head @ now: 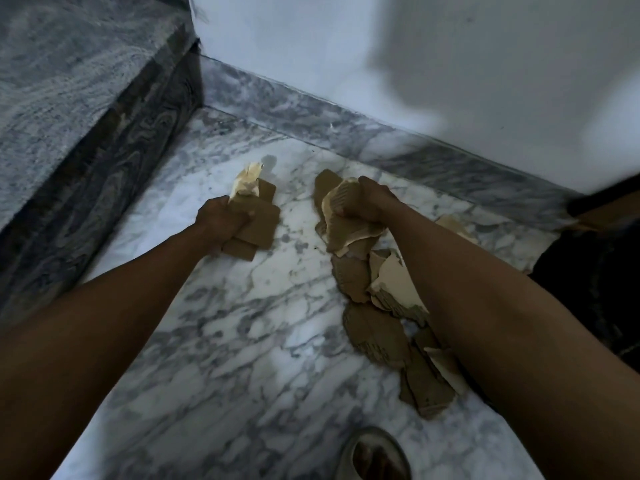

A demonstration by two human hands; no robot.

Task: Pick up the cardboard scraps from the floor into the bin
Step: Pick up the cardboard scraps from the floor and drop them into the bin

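My left hand (221, 221) is closed around a bunch of brown cardboard scraps (258, 225), some with pale torn faces, held low over the marble floor. My right hand (369, 202) grips another bunch of torn scraps (341, 216) at the far end of a trail. Several loose scraps (375, 336) lie on the floor beneath my right forearm, running toward me. One pale scrap (453, 226) shows to the right of that arm. At the right edge stands a dark container, possibly the bin (595, 285).
The white-and-grey marble floor (242, 323) meets a grey skirting (346, 123) and a white wall behind. A grey stone step (79, 109) rises on the left. My foot in a sandal (374, 455) is at the bottom edge.
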